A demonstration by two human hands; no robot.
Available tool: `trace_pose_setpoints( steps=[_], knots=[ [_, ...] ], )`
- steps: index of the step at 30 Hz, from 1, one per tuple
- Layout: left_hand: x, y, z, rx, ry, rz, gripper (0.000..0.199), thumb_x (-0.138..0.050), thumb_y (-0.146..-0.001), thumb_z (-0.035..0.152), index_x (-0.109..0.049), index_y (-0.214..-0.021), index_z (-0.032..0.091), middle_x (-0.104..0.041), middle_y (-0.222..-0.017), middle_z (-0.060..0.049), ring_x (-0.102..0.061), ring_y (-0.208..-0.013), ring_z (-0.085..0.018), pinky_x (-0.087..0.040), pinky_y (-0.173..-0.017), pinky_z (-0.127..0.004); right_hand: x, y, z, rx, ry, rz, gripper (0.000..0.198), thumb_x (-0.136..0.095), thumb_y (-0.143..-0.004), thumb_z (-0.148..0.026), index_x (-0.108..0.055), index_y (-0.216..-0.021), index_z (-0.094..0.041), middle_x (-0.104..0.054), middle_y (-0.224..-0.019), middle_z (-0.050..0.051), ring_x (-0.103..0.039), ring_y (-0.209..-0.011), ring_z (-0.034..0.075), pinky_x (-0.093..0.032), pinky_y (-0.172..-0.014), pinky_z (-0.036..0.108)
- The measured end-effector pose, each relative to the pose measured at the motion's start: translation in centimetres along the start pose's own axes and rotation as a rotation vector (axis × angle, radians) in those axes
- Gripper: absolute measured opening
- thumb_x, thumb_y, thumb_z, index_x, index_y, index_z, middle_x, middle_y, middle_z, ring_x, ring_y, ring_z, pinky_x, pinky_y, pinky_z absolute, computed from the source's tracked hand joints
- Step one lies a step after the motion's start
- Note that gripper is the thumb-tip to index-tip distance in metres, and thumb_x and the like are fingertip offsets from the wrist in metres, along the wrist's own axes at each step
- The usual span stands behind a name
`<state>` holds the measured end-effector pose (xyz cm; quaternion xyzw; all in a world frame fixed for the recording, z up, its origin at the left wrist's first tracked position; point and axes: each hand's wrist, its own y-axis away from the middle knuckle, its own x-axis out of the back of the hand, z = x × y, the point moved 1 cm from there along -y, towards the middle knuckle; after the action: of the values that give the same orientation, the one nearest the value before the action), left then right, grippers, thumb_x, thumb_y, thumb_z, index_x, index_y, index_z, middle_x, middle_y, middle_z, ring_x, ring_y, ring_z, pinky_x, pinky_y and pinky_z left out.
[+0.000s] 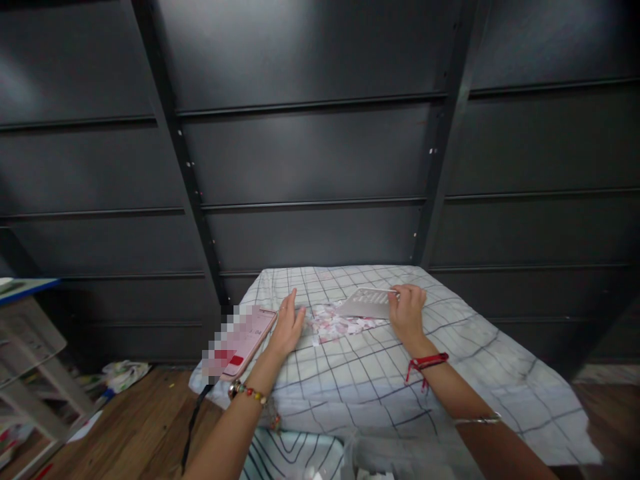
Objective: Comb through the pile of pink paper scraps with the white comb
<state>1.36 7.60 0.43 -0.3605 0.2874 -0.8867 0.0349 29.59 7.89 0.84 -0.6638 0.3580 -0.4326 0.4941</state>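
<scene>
My right hand (409, 317) is closed on the right end of a thin, pale panel (367, 305) with rows of small marks or cells, which I cannot make out exactly. The panel is held tilted just above a loose heap of small pink-and-white pieces (333, 325) that look like paper bits. To the left of the heap, my left hand (289, 327) is open, fingers stretched out, with nothing in it. Its fingertips are near the heap's edge. A white cloth with dark grid lines (450, 353) lies under everything.
A pink-framed phone (253, 340) lies left of my left hand, with a dark cable (193, 427) hanging from it. A translucent container (400, 457) and a striped fabric item (295, 453) are nearest me. Dark panels (310, 160) rise behind. At far left stands a blue-edged table (30, 290).
</scene>
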Motion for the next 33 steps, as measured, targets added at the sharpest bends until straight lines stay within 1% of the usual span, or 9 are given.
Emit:
trace_pose_setpoints(
  steps=[4, 10, 13, 17, 21, 24, 28, 30, 33],
  knots=[
    [0.4, 0.1, -0.2, 0.011, 0.042, 0.03, 0.052, -0.024, -0.091, 0.038, -0.018, -0.137, 0.012, -0.03, -0.137, -0.016, -0.027, -0.129, -0.023, -0.02, -0.107, -0.045, 0.1, 0.0, -0.2, 0.021, -0.012, 0.01, 0.014, -0.038, -0.085, -0.022, -0.047, -0.094, -0.017, -0.042, -0.09, 0.009, -0.04, -0.087, 0.022, -0.035, -0.076, 0.042],
    [0.5, 0.2, -0.5, 0.039, 0.132, 0.005, 0.052, -0.022, -0.092, 0.039, -0.018, -0.137, 0.013, -0.037, -0.134, -0.017, -0.034, -0.126, -0.022, -0.022, -0.106, -0.044, 0.4, -0.1, -1.0, 0.078, -0.024, -0.012, 0.019, -0.043, -0.082, -0.022, -0.049, -0.098, -0.016, -0.04, -0.09, 0.009, -0.038, -0.086, 0.022, -0.036, -0.075, 0.041],
    [0.8, 0.2, -0.5, 0.122, 0.183, -0.052, 0.052, -0.02, -0.092, 0.038, -0.018, -0.138, 0.011, -0.038, -0.135, -0.018, -0.034, -0.127, -0.021, -0.023, -0.106, -0.043, 0.5, -0.1, -1.3, 0.08, 0.001, -0.033, 0.022, -0.044, -0.081, -0.022, -0.052, -0.1, -0.016, -0.039, -0.089, 0.008, -0.038, -0.086, 0.023, -0.037, -0.075, 0.041],
    [1.7, 0.2, -0.4, 0.187, 0.184, -0.184, 0.049, -0.02, -0.092, 0.033, -0.019, -0.138, 0.017, -0.036, -0.139, -0.013, -0.033, -0.128, -0.019, -0.029, -0.103, -0.042, 0.4, 0.0, -1.3, 0.084, 0.035, -0.061, 0.018, -0.043, -0.082, -0.023, -0.056, -0.094, -0.018, -0.039, -0.089, 0.009, -0.038, -0.085, 0.022, -0.037, -0.074, 0.041],
    [3.2, 1.6, 0.1, 0.104, 0.091, -0.259, 0.05, -0.023, -0.091, 0.034, -0.019, -0.139, 0.02, -0.025, -0.144, -0.008, -0.024, -0.132, -0.019, -0.022, -0.108, -0.041, 0.5, -0.1, -1.4, 0.118, 0.029, -0.098, 0.017, -0.042, -0.085, -0.023, -0.057, -0.089, -0.017, -0.045, -0.088, 0.01, -0.04, -0.084, 0.022, -0.037, -0.074, 0.039],
    [4.0, 3.8, 0.8, 0.124, 0.003, -0.286, 0.055, -0.025, -0.09, 0.042, -0.016, -0.14, 0.018, -0.021, -0.146, -0.01, -0.016, -0.134, -0.021, -0.015, -0.109, -0.045, 0.6, -0.3, -1.8, 0.187, 0.008, -0.172, 0.016, -0.042, -0.086, -0.023, -0.057, -0.086, -0.017, -0.053, -0.085, 0.008, -0.044, -0.081, 0.02, -0.036, -0.074, 0.037],
    [4.1, 6.2, 1.7, 0.003, -0.109, -0.282, 0.058, -0.034, -0.088, 0.04, -0.018, -0.139, 0.017, -0.018, -0.146, -0.012, -0.012, -0.135, -0.024, -0.016, -0.109, -0.044, 1.0, -1.4, -3.7, 0.252, -0.011, -0.252, 0.018, -0.042, -0.087, -0.023, -0.058, -0.085, -0.017, -0.058, -0.077, 0.005, -0.045, -0.075, 0.019, -0.035, -0.072, 0.035],
    [4.0, 6.6, 1.8, 0.023, -0.126, -0.242, 0.059, -0.035, -0.088, 0.036, -0.015, -0.139, 0.014, -0.018, -0.145, -0.015, -0.013, -0.134, -0.024, -0.017, -0.108, -0.044, 1.2, -2.3, -5.3, 0.29, -0.009, -0.285, 0.018, -0.043, -0.087, -0.024, -0.059, -0.084, -0.017, -0.058, -0.075, 0.005, -0.044, -0.074, 0.019, -0.034, -0.071, 0.034],
    [3.8, 6.6, 1.6, 0.035, -0.113, -0.193, 0.063, -0.039, -0.085, 0.031, -0.014, -0.139, 0.011, -0.021, -0.143, -0.017, -0.017, -0.133, -0.025, -0.017, -0.108, -0.043, 1.4, -3.8, -8.2, 0.363, -0.013, -0.268, 0.018, -0.046, -0.086, -0.026, -0.061, -0.083, -0.017, -0.058, -0.075, 0.006, -0.041, -0.075, 0.019, -0.032, -0.069, 0.032]
  ],
)
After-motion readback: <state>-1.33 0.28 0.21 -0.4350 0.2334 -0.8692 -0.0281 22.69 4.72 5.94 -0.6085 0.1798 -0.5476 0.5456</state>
